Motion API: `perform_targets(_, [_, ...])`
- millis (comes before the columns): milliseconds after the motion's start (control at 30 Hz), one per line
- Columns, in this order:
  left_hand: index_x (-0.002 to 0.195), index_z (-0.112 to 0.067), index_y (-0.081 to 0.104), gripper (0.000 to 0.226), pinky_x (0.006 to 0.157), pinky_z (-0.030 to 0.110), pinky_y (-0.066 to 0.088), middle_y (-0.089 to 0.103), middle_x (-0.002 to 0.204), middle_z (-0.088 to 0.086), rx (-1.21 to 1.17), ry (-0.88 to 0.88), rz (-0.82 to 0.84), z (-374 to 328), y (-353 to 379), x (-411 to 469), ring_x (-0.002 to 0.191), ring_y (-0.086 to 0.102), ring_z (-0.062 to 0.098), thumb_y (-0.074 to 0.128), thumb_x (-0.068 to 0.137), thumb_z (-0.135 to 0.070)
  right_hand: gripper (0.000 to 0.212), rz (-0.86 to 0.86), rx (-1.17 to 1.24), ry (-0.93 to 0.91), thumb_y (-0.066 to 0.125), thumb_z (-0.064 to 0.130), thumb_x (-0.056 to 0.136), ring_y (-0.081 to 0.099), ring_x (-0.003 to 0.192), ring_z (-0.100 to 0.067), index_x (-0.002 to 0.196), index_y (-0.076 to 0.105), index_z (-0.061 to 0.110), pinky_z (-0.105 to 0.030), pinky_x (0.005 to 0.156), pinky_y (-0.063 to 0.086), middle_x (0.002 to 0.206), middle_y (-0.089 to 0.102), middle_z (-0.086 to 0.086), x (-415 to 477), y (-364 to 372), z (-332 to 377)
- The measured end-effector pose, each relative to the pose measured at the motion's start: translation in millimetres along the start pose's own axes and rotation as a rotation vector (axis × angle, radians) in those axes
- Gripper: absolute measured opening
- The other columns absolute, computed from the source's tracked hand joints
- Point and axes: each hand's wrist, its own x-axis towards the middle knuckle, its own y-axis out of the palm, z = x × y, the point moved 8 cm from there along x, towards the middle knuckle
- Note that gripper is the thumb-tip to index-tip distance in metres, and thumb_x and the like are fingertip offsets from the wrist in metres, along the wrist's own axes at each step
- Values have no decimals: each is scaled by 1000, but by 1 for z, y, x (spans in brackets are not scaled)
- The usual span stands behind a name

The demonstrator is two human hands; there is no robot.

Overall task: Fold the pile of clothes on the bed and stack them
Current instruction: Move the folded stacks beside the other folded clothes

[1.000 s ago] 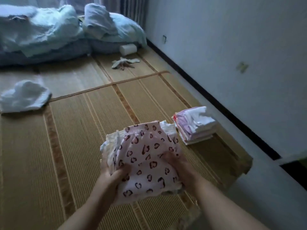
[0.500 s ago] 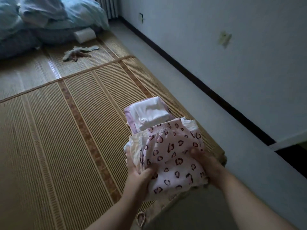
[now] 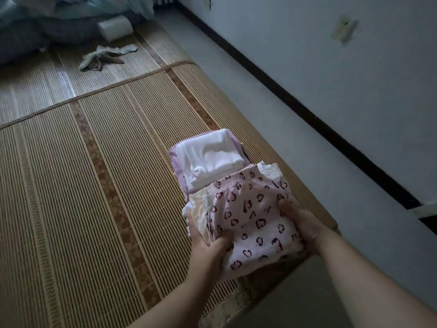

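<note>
Item 1. Bundle of folded clothes [image 3: 236, 223]: we held it between both hands over the near right corner of the woven mat [image 3: 71, 185]. Its top layer was a pink heart-print garment [image 3: 253, 216], and cream and white layers showed at its left edge.

Item 2. Left hand [image 3: 208, 245]: it gripped the bundle's near left corner, thumb curled on top and fingers underneath.

Item 3. Right hand [image 3: 300, 221]: it gripped the bundle's right side, thumb pressed on the print. We could not see the other fingers, which were hidden under the cloth.

Item 4. Stack of folded clothes [image 3: 208, 157]: it lay on the mat just beyond the bundle, with a white piece on top and lilac pieces below. The bundle's far edge overlapped its near edge in our view, and we could not tell whether they touched.

Item 5. Crumpled greyish cloth [image 3: 106, 56]: it lay far up the mat, well apart from the stack.

Item 6. White roll [image 3: 115, 27]: it lay on its side against the blue-grey bedding [image 3: 35, 24] at the head of the bed.

Item 7. Pale wall [image 3: 331, 67] with black skirting [image 3: 307, 102]: it ran along the right.
</note>
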Motion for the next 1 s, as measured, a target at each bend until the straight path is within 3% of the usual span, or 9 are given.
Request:
perform_targets(100, [148, -43, 2, 114, 64, 17, 55, 51, 127, -8, 92, -59, -42, 24, -5, 19, 93, 67, 7, 74, 60, -35, 94, 20, -65, 47, 82, 64, 52, 55, 122, -30, 136, 46, 42, -54, 102, 43, 136, 56, -4, 32, -15, -16])
perform_targets(233, [141, -46, 12, 106, 99, 45, 47, 49, 137, -1, 295, -160, -109, 33, -17, 32, 115, 55, 18, 74, 56, -52, 109, -20, -300, 148, 75, 77, 46, 58, 114, -21, 141, 40, 35, -46, 102, 44, 130, 59, 0, 52, -26, -28])
perform_targets(300, [142, -52, 0, 110, 106, 51, 38, 27, 149, 4, 415, -200, -206, 31, -21, 28, 129, 41, 26, 75, 62, -56, 114, -130, -484, 155, 65, 84, 50, 49, 126, -25, 147, 31, 34, -48, 105, 39, 141, 49, -3, 50, -36, -23])
perform_targets(433, [126, -69, -22, 109, 110, 62, 24, -21, 148, -22, 901, 60, -409, -24, -15, 3, 144, -9, 25, 71, 72, -51, 86, -314, -994, -246, 53, 66, 82, 21, 142, -25, 151, 13, 35, -49, 107, 30, 158, 17, -2, 25, -28, 32])
perform_targets(500, [142, -52, -20, 110, 112, 60, 13, -25, 156, -11, 1175, 301, -347, -46, 6, -7, 143, -22, 17, 65, 73, -43, 70, -218, -1227, -574, 48, 58, 88, 18, 144, -24, 149, 24, 33, -53, 110, 23, 157, 22, -3, 11, 5, 59])
perform_targets(567, [152, -36, -2, 97, 108, 60, 12, -8, 161, 1, 1446, 499, -206, -54, 34, -10, 146, -13, 24, 52, 73, -50, 63, 32, -1428, -712, 43, 52, 90, -4, 147, -18, 148, 22, 38, -57, 113, 9, 160, 12, 4, 9, 38, 62])
perform_targets(667, [151, -24, -11, 100, 111, 57, 6, -15, 160, 2, 1662, 404, -45, -46, 46, 9, 146, -14, 29, 29, 76, -77, 84, 322, -1667, -597, 51, 53, 88, -42, 132, -10, 150, -3, 39, -54, 110, -13, 153, -28, 13, 25, 61, 41])
perform_targets(767, [135, -24, -42, 119, 111, 47, -15, -42, 148, -5, 1700, 173, 35, -26, 30, 34, 137, -38, 19, 20, 61, -94, 122, 387, -1834, -355, 66, 66, 70, -31, 141, -19, 149, -18, 27, -56, 112, -7, 155, -30, 7, 44, 53, 26])
perform_targets(1000, [142, -20, -32, 143, 116, 53, 0, -26, 157, 0, 1747, -20, 172, 4, 27, 63, 144, -24, 26, 47, 49, -93, 147, 318, -1931, 1, 71, 77, 53, -20, 145, -27, 147, -25, 18, -61, 114, 5, 157, -26, -4, 59, 20, -5])
